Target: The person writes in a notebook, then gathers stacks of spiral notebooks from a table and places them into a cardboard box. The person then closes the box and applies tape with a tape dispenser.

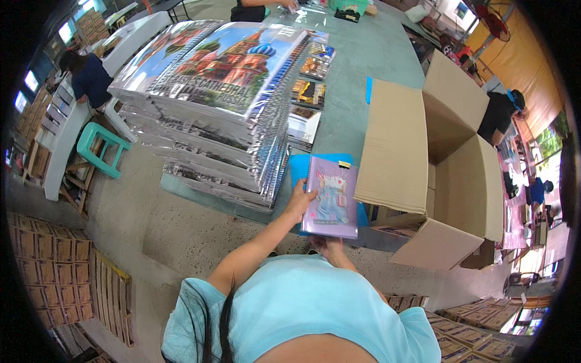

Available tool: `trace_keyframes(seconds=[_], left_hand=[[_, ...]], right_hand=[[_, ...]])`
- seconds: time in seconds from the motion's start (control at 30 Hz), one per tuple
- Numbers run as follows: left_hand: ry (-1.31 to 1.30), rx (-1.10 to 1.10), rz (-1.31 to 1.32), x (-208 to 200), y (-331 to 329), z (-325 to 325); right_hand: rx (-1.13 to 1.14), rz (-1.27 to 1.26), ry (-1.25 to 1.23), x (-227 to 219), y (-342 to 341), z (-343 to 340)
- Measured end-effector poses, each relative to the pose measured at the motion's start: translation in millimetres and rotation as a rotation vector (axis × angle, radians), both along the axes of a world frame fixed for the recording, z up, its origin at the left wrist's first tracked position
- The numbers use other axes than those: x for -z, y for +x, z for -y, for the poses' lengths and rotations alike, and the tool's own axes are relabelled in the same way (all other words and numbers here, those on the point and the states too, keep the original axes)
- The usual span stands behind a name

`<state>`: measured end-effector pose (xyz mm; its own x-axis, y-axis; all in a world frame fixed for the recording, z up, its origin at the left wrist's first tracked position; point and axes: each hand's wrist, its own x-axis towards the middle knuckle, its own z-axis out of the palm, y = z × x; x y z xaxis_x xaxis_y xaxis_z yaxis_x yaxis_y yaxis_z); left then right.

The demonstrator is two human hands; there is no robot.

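Note:
A purple notebook [346,209] with an illustrated cover and a small yellow-and-black tab at its top edge is held in front of me. My left hand [301,201] grips its left edge, thumb on the cover and the other fingers hidden behind. At the bottom edge is my right hand [327,244], closed there and partly covered by the notebook. Behind the notebook, on the table, lies a bright blue sheet or folder [299,164]. Just left of it rises a tall stack of plastic-wrapped spiral notebooks [221,66] with cathedral pictures on the top covers.
An open cardboard box [393,142] stands to the right, flaps spread. Smaller picture-covered packs [308,94] lie along the stack on the green table [357,54]. A teal stool [100,148], a wooden pallet [112,296] and piled cartons [51,266] are on the left. Other people work around.

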<state>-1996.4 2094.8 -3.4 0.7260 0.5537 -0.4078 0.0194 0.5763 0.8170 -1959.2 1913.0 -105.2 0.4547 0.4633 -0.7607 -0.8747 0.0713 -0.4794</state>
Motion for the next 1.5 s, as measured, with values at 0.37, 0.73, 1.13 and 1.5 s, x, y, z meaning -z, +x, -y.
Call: trace_keyframes(seconds=[0.37, 0.73, 1.13, 1.5], left_hand=[[0.883, 0.311, 0.389, -198.6, -120.5, -23.3], [1.411, -0.830, -0.432, -211.2, -147.3, -71.8], [1.401, -0.049, 0.563, -321.1, -111.4, -8.9], [0.787, 0.297, 0.661, -309.4, 52.3, 11.5]], right_hand=[[-0.809, 0.987, 0.202, -251.7, 22.7, -8.7], [-0.680, 0.629, 0.394, -407.6, -11.9, -209.5], [0.269, 0.359, 1.114, -283.6, 35.0, -131.8], [0.401, 1.011, 0.697, -359.0, 154.5, 101.5]])
